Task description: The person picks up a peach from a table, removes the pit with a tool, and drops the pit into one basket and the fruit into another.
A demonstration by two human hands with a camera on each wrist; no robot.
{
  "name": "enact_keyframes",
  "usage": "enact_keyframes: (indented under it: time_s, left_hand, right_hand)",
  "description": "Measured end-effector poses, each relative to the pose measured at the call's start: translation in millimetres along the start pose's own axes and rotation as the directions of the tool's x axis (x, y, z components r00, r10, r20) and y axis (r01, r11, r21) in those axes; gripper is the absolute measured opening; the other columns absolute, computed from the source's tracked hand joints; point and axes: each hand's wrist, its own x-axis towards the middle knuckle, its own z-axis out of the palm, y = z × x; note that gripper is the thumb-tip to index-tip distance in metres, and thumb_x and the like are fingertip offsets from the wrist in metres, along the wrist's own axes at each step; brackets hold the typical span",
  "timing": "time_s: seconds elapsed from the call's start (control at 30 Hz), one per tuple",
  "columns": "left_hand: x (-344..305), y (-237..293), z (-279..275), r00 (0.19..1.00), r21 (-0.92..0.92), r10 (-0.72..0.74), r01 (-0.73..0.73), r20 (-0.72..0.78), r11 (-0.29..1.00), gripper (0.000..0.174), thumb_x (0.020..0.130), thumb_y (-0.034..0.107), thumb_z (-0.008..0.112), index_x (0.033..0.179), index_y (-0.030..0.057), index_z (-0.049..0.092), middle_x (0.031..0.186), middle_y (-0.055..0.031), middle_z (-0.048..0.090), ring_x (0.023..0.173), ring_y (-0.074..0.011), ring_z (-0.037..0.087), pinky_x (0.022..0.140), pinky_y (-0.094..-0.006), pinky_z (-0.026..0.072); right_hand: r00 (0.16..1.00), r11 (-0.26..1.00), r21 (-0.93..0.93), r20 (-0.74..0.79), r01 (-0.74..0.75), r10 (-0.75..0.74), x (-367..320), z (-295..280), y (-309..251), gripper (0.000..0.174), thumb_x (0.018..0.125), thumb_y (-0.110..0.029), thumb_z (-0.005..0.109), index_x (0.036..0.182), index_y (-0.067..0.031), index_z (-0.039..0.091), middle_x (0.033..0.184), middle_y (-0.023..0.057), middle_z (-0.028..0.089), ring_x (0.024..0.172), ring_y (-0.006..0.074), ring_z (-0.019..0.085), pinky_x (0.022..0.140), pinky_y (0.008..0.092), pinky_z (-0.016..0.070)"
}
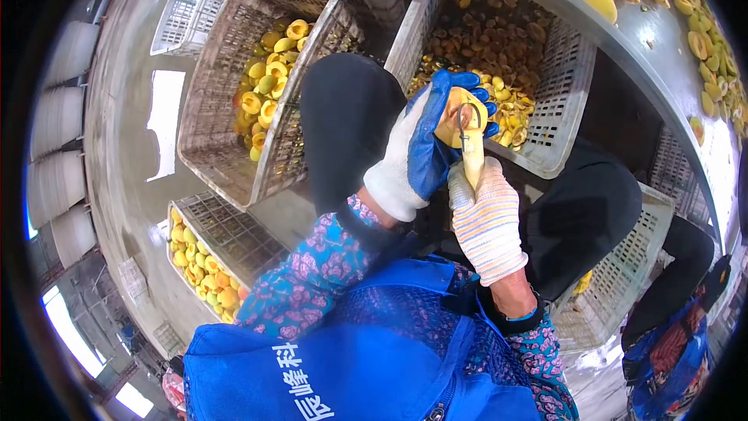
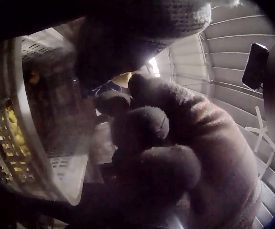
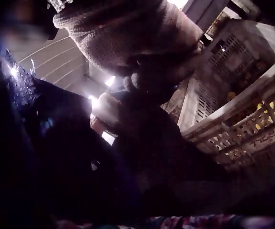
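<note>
My left hand (image 1: 417, 144), in a white glove with a blue coated palm, holds a halved yellow peach (image 1: 449, 126) with its cut face turned up. The right hand (image 1: 491, 222) wears a striped knit glove and grips the pale yellow handle (image 1: 473, 157) of a pitting knife. Its thin curved metal loop lies over the brown hollow of the peach. Both hands are above the front of a crate (image 1: 562, 121) holding brown pits and yellow scraps. Curled gloved fingers (image 2: 151, 157) show in shadow in the left wrist view; the knit glove (image 3: 132, 38) spans the right wrist view's top.
At the left, a crate (image 1: 214, 90) holds yellow peach halves (image 1: 269, 86). Another crate (image 1: 234, 230) with more fruit stands lower left. A metal table (image 1: 650, 39) carrying cut peaches curves along the upper right. The person's knees (image 1: 347, 109) flank the work, and another crate (image 1: 623, 288) stands lower right.
</note>
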Motion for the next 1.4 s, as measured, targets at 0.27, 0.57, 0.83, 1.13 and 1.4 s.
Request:
enact_keyframes:
  time_s: [0.27,0.57,0.83,1.13,1.4]
  left_hand:
    - [-3,1,0,0.999,0.064,-0.01,0.012,-0.035,0.998,0.038,0.094,0.026,0.057,0.123,0.0033,0.051,0.11,-0.0109,0.06,0.101,-0.0223,0.06,0.088,-0.0373,0.0509]
    - [-3,-9,-8,0.994,0.194,-0.022,0.042,-0.105,0.98,0.023,0.087,0.009,0.064,0.108,0.0039,0.058,0.097,-0.0077,0.063,0.082,-0.0172,0.063,0.067,-0.0314,0.0561]
    - [3,-5,-11,0.975,0.387,-0.17,0.104,0.141,0.916,0.025,0.088,0.021,0.064,0.099,-0.0016,0.062,0.09,-0.0105,0.065,0.081,-0.0198,0.064,0.073,-0.0326,0.0534]
    - [-10,5,12,0.946,0.232,-0.252,0.204,0.201,0.951,0.04,0.094,0.036,0.055,0.106,-0.0023,0.058,0.098,-0.0133,0.063,0.083,-0.0223,0.062,0.072,-0.0332,0.0508]
    - [-3,-6,-8,0.948,0.283,-0.234,0.17,0.214,0.944,0.03,0.09,0.026,0.061,0.096,-0.003,0.06,0.088,-0.0131,0.063,0.079,-0.0223,0.062,0.072,-0.0336,0.0506]
  right_hand:
    - [0.995,0.998,-0.046,0.082,-0.046,0.049,2,9,9,0.034,0.075,-0.012,0.065,0.098,0.0044,0.047,0.074,0.0274,0.06,0.075,0.0468,0.06,0.064,0.0495,0.049]
    - [0.964,0.775,0.577,0.207,-0.257,0.166,-7,63,78,0.015,0.086,-0.017,0.061,0.089,-0.0057,0.052,0.06,0.0024,0.048,0.044,0.018,0.048,0.039,0.0307,0.0355]
    - [0.546,0.232,0.515,0.832,-0.825,0.094,-4,-61,-5,0.005,0.086,-0.012,0.057,0.09,-0.0091,0.054,0.054,-0.0069,0.036,0.034,0.0049,0.031,0.031,0.0228,0.0217]
    - [0.475,0.062,0.479,0.877,-0.876,-0.07,-5,-65,19,0.008,0.087,-0.012,0.057,0.088,-0.0044,0.054,0.052,-0.0054,0.034,0.033,0.0055,0.03,0.03,0.0232,0.0202]
    - [0.474,0.445,0.368,0.868,-0.816,0.151,2,-79,-3,0.01,0.087,-0.015,0.058,0.088,-0.0054,0.054,0.053,-0.0044,0.04,0.034,0.0052,0.032,0.03,0.022,0.0224]
